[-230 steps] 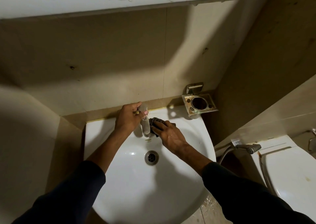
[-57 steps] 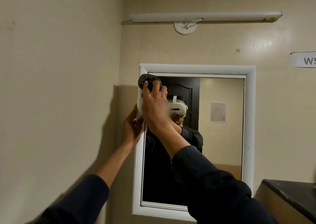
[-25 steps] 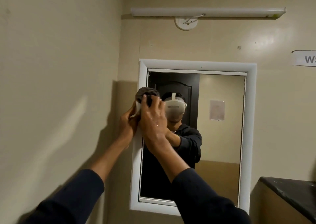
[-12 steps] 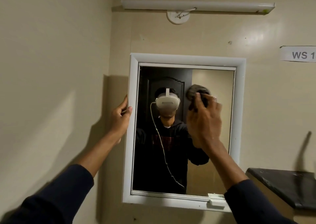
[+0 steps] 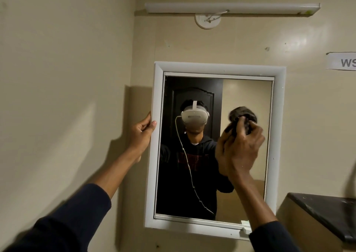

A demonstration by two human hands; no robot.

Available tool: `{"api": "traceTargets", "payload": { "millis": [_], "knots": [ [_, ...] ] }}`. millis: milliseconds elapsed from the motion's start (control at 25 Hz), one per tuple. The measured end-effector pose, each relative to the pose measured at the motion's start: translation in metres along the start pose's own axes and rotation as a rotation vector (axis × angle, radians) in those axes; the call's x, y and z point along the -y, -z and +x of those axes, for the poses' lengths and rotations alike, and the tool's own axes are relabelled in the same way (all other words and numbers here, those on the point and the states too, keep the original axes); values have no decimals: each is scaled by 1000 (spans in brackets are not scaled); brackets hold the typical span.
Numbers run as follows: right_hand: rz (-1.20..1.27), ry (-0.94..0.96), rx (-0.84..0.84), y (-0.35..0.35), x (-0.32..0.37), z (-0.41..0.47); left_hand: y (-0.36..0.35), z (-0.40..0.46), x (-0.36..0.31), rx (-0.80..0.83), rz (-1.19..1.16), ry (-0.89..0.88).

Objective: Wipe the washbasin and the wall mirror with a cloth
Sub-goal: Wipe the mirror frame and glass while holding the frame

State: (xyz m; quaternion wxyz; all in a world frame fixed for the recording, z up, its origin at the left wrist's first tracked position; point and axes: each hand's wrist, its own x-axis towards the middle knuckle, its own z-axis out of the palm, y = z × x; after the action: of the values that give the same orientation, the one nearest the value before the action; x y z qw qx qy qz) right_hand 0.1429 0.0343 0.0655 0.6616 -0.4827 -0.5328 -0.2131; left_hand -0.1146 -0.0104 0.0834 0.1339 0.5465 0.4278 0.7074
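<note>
A wall mirror [image 5: 212,70] in a white frame hangs on the beige wall ahead. My right hand [image 5: 241,149] presses a bunched dark cloth [image 5: 241,114] against the glass in the right half, about mid-height. My left hand [image 5: 141,134] grips the frame's left edge, thumb on the front. The glass reflects a person in a dark hoodie and a dark door. The washbasin is out of view.
A white tube light [image 5: 231,8] runs above the mirror. A paper label [image 5: 342,61] is stuck on the wall at the right. A dark-topped ledge [image 5: 325,211] juts out at the lower right. A side wall stands close on the left.
My right hand has carried the cloth from the mirror's left edge across the glass to the right half. Earlier still, both hands were at the washbasin tap.
</note>
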Motion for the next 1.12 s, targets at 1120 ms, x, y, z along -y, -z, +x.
{"api": "traceTargets", "payload": {
  "millis": [1120],
  "knots": [
    [35,-9,-6,36,-63,-27,1,5,0,-47,-82,67]
  ]
}}
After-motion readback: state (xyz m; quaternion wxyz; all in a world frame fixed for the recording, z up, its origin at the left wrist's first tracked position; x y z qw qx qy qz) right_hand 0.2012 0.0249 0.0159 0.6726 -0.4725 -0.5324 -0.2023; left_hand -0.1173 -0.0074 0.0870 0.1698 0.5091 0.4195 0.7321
